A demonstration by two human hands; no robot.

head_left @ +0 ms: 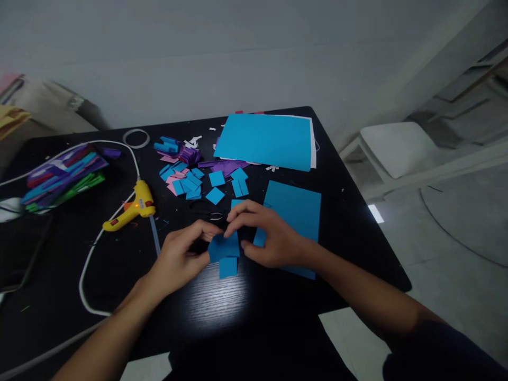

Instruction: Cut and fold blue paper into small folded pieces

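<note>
A piece of blue paper [224, 247] is between my two hands, just above the black table. My left hand [183, 254] pinches its left edge, thumb below and fingers above. From the other side, my right hand [270, 235] curls over the paper, its fingertips on the upper edge and its thumb close to the right side. A small blue paper square [228, 269] shows under the lower edge of the held piece; whether they are joined I cannot tell. Scissors [212, 214] lie just beyond my fingers, partly hidden. A blue sheet [297, 217] lies beneath my right wrist.
Small blue and pink paper pieces [186, 182] are piled past my hands. A yellow glue gun [135, 206] with a white cord lies at left, near a bundle of coloured strips [65, 177]. Large blue sheets [265, 140] lie at the back; a white stool [399, 145] stands at right.
</note>
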